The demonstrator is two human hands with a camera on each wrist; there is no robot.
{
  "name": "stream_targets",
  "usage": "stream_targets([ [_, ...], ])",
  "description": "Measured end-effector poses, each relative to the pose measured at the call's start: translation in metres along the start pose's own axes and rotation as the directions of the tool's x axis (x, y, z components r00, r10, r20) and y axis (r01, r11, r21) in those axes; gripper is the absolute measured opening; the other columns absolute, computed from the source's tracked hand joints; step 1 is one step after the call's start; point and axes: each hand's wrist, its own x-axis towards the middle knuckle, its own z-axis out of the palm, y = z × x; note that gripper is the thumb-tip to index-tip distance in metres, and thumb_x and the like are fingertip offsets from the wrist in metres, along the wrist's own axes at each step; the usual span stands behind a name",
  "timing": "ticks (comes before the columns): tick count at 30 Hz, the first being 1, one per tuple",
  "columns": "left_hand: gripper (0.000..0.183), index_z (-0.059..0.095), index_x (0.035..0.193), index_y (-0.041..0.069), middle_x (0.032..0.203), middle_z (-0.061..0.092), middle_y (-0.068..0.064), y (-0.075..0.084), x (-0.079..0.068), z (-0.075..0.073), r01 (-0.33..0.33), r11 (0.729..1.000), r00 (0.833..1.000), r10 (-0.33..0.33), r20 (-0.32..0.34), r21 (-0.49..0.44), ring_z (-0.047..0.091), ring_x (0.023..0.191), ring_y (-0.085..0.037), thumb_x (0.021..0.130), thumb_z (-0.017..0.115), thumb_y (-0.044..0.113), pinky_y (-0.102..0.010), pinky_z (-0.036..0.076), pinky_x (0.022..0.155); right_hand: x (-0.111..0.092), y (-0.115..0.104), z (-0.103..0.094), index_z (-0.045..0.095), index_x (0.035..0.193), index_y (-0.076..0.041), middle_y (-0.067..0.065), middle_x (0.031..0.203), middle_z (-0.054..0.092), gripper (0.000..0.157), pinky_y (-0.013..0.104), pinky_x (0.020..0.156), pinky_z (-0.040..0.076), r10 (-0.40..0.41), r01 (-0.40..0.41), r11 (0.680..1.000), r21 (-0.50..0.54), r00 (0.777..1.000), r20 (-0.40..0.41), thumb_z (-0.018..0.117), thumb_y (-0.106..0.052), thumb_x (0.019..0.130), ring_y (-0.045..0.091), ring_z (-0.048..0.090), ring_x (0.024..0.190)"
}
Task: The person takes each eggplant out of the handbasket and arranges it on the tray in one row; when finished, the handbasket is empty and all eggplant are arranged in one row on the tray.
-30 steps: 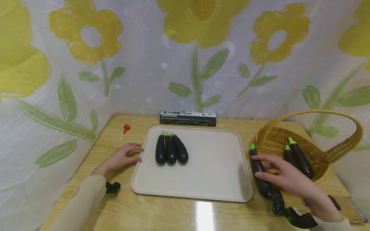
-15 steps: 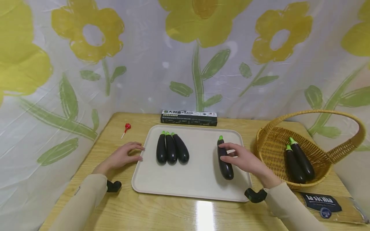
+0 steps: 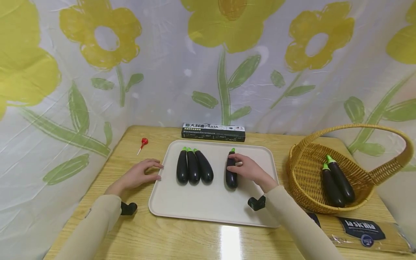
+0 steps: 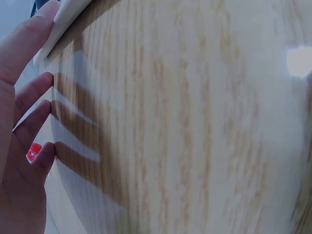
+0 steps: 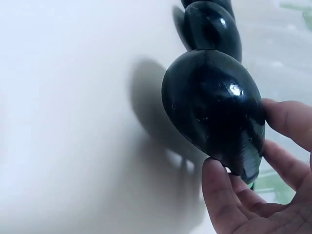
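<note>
My right hand (image 3: 250, 169) grips a dark purple eggplant (image 3: 232, 179) with a green stem end, over the middle of the cream tray (image 3: 208, 207). In the right wrist view, thumb and fingers pinch the eggplant (image 5: 214, 102) from both sides, and its shadow falls on the tray. Left of it, three eggplants (image 3: 193, 169) lie side by side on the tray, stems pointing away from me. My left hand (image 3: 138, 176) lies at the tray's left edge with fingers loosely spread, holding nothing. The left wrist view shows the thumb against the tray's rim (image 4: 66, 27).
On the right stands a wicker basket (image 3: 303, 177) with a tall handle and two eggplants (image 3: 338, 184) inside. A pasta packet (image 3: 364, 231) lies before it. Behind the tray is a black pasta box (image 3: 212, 133); a red lollipop (image 3: 144, 142) lies at the back left.
My right hand has carried the eggplant leftward from beside the basket, across the tray's right rim, toward the three eggplants. The left hand has stayed at the tray's edge.
</note>
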Motion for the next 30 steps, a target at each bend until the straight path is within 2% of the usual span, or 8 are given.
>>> stream_targets([
  [7,0.042,0.066,0.123,0.012,0.137,0.051,-0.02,0.002,0.001,-0.001,-0.015,1.0,1.0,0.015,0.0,0.007,0.043,0.13,-0.041,0.087,0.075,0.033,-0.059,0.031,0.109,0.017,-0.003,0.014,0.051,0.139,-0.006,0.022,0.131,0.055,0.051,0.04,0.091,0.052,0.018,-0.016,0.998,0.06,0.999,-0.031,0.067,-0.018,0.092,0.034,0.059,0.116],
  [14,0.042,0.066,0.123,0.012,0.139,0.05,-0.02,0.001,0.0,-0.001,-0.004,1.0,1.0,0.004,0.007,-0.003,0.042,0.131,-0.04,0.087,0.075,0.032,-0.058,0.03,0.109,0.025,-0.008,0.024,0.049,0.141,-0.005,0.021,0.131,0.055,0.052,0.033,0.083,0.055,0.028,-0.023,0.993,0.113,0.999,-0.041,0.066,-0.016,0.093,0.032,0.06,0.113],
  [22,0.042,0.066,0.122,0.011,0.137,0.051,-0.021,0.002,0.0,-0.001,-0.009,1.0,1.0,0.008,-0.002,-0.011,0.042,0.13,-0.041,0.087,0.075,0.032,-0.059,0.031,0.108,0.024,-0.01,0.026,0.05,0.142,-0.006,0.023,0.134,0.054,0.052,0.031,0.081,0.055,0.007,-0.005,0.996,0.088,1.0,-0.024,0.066,-0.018,0.093,0.032,0.059,0.115],
  [30,0.041,0.067,0.121,0.011,0.136,0.052,-0.022,0.001,0.0,-0.001,-0.028,1.0,1.0,0.028,-0.01,0.003,0.043,0.128,-0.043,0.087,0.075,0.031,-0.061,0.032,0.106,0.018,-0.01,0.025,0.051,0.14,-0.007,0.024,0.133,0.055,0.052,0.03,0.073,0.055,-0.011,0.01,0.998,0.066,1.0,0.025,0.067,-0.016,0.092,0.022,0.064,0.095],
])
